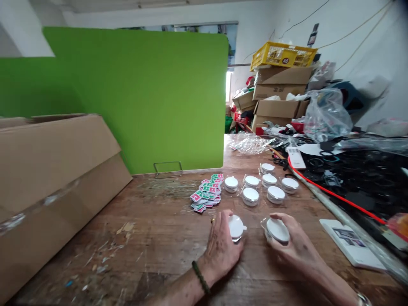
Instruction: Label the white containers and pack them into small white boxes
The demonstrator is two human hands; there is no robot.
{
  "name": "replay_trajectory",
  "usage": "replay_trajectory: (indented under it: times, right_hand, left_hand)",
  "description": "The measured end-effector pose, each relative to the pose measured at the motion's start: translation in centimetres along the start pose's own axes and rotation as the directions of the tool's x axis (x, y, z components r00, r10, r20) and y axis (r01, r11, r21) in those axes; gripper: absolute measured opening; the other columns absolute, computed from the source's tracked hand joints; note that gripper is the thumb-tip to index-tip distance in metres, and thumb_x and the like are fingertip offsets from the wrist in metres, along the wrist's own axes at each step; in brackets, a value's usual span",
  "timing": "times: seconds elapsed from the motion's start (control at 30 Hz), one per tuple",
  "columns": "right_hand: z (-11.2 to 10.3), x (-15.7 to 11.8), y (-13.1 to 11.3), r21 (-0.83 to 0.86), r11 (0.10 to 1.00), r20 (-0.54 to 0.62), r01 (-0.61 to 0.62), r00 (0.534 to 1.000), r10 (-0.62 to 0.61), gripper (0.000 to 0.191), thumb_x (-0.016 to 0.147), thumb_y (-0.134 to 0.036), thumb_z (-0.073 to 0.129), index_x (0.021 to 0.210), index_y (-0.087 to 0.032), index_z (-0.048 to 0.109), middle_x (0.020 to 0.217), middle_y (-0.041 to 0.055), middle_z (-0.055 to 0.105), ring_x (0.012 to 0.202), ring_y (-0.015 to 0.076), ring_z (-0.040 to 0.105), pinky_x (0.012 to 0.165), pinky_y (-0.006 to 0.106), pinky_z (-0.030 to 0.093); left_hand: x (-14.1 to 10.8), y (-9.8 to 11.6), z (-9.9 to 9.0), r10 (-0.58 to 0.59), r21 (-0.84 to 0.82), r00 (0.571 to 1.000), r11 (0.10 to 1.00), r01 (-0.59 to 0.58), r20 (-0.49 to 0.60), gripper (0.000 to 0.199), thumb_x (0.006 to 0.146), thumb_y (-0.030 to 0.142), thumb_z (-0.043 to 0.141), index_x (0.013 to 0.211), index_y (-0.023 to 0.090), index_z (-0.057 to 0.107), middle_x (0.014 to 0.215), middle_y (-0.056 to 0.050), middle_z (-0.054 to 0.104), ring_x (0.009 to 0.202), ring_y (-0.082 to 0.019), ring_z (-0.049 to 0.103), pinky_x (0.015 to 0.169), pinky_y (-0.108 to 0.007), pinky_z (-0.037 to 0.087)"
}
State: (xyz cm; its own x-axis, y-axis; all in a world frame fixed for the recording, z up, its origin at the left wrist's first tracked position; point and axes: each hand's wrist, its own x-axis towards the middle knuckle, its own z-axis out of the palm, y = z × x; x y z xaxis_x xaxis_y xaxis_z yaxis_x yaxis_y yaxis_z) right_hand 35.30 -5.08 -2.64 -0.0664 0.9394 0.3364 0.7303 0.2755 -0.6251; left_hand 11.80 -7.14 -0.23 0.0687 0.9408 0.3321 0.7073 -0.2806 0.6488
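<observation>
My left hand is closed around a small round container with a white lid, low over the wooden table. A tab juts from the right side of that lid. To the right, my right hand grips a second white-lidded round container, tilted a little, with clear wrap showing at its left. Beyond my hands stand several more such containers in clear wrapping. Left of them lies a heap of small green, pink and white cards.
A large cardboard box takes up the left side, beside a green partition. Black parts pile up at the right behind a red strip. A white printed box lies nearby. Stacked cartons carry a yellow crate.
</observation>
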Motion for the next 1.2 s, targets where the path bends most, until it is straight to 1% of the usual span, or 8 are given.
replay_trajectory:
  times: [0.13,0.3,0.53,0.63,0.73,0.87,1.03,1.2]
  right_hand:
    - [1.8,0.9,-6.7,0.159,0.963,0.088,0.217,0.968,-0.233,0.048,0.074,-0.026,0.062,0.121,-0.024,0.052,0.123,0.0079,0.057,0.116,0.0259,0.053,0.101,0.042,0.045]
    - [7.2,6.8,-16.7,0.348,0.826,0.125,0.444,0.851,-0.51,0.048,0.076,-0.021,0.061,0.122,-0.021,0.048,0.122,0.0091,0.054,0.115,0.0244,0.049,0.102,0.041,0.043]
    - [20.0,12.8,-24.3,0.269,0.855,0.3,0.442,0.806,-0.511,0.062,0.073,-0.022,0.069,0.13,-0.015,0.046,0.122,0.0117,0.052,0.11,0.0262,0.047,0.098,0.042,0.043]
    - [22.0,13.2,-24.3,0.225,0.865,0.382,0.448,0.777,-0.501,0.061,0.073,-0.029,0.074,0.128,-0.016,0.051,0.121,0.0119,0.054,0.11,0.0278,0.049,0.099,0.044,0.042]
    - [20.1,13.4,-22.6,0.25,0.829,0.368,0.5,0.743,-0.559,0.064,0.08,-0.041,0.073,0.135,-0.02,0.049,0.131,0.0102,0.05,0.12,0.0268,0.046,0.104,0.042,0.039]
    - [15.8,15.6,-19.0,0.052,0.908,0.298,0.415,0.861,-0.411,0.046,0.092,-0.037,0.06,0.135,-0.02,0.052,0.141,0.0102,0.045,0.127,0.0228,0.041,0.108,0.035,0.035]
    - [14.8,20.1,-15.8,-0.138,0.972,0.274,0.192,0.95,-0.149,0.046,0.095,-0.042,0.054,0.129,-0.011,0.058,0.131,0.0208,0.051,0.122,0.0314,0.046,0.103,0.044,0.036]
    - [16.7,23.4,-14.7,-0.247,0.967,0.299,0.059,0.954,0.019,0.062,0.096,-0.057,0.046,0.132,-0.007,0.057,0.132,0.0297,0.048,0.125,0.0404,0.044,0.099,0.057,0.034]
  left_hand:
    - [-3.6,-3.7,-6.2,-0.07,0.097,0.989,0.992,0.083,-0.131,0.052,0.074,0.02,0.065,0.122,0.024,0.043,0.112,-0.008,0.058,0.102,-0.025,0.058,0.089,-0.041,0.049]
    - [-4.0,-9.5,-13.0,-0.151,0.277,0.919,0.925,0.261,-0.364,0.053,0.072,0.028,0.066,0.12,0.021,0.045,0.109,-0.009,0.06,0.102,-0.029,0.059,0.087,-0.044,0.051]
    - [-2.4,-16.3,-15.8,-0.342,0.336,0.803,0.775,0.535,-0.488,0.066,0.072,0.045,0.064,0.126,0.013,0.044,0.119,-0.015,0.061,0.111,-0.035,0.057,0.095,-0.047,0.048]
    - [-2.2,-17.1,-16.3,-0.411,0.376,0.798,0.722,0.58,-0.441,0.075,0.071,0.05,0.064,0.132,0.013,0.042,0.126,-0.017,0.058,0.114,-0.038,0.055,0.099,-0.052,0.045]
    - [-2.2,-15.3,-16.4,-0.253,0.466,0.847,0.744,0.479,-0.467,0.084,0.071,0.059,0.065,0.14,0.016,0.04,0.138,-0.02,0.048,0.127,-0.044,0.045,0.106,-0.062,0.035]
    - [-1.5,-11.2,-13.7,0.078,0.382,0.911,0.92,0.092,-0.406,0.067,0.083,0.047,0.061,0.14,0.019,0.041,0.142,-0.016,0.044,0.134,-0.033,0.042,0.113,-0.054,0.034]
    - [1.3,-8.5,-7.9,0.032,0.164,0.994,0.986,-0.014,-0.109,0.087,0.074,0.034,0.07,0.149,0.021,0.028,0.153,-0.016,0.03,0.143,-0.034,0.031,0.116,-0.055,0.033]
    - [4.1,-9.5,-5.1,-0.065,0.193,0.992,0.977,0.086,-0.112,0.112,0.057,0.036,0.083,0.15,0.017,0.025,0.153,-0.021,0.026,0.146,-0.042,0.021,0.118,-0.059,0.026]
